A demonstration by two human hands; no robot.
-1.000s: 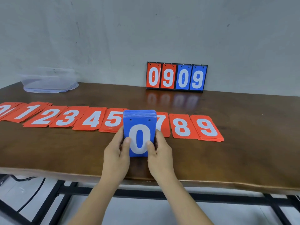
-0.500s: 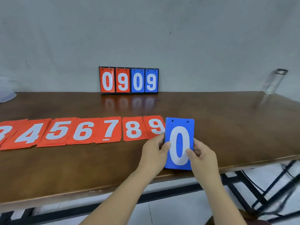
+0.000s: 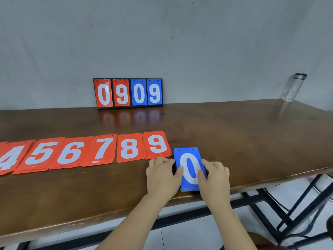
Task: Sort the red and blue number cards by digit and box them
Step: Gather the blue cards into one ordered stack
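Note:
A stack of blue number cards with a white 0 on top lies on the brown table, just right of the red 9. My left hand grips its left edge and my right hand grips its right edge, thumbs on the top card. Red card piles lie in a row to the left: 4, 5, 6, 7, 8, 9. Lower digits are out of view.
A flip scoreboard reading 0909, two red and two blue panels, stands at the back against the wall. A clear bottle with a metal lid stands at the far right corner. The table's front edge runs just below my hands.
Both hands carried the blue stack from in front of the 5–7 piles to the right and set it flat on the table beside the red 9. The view swung right.

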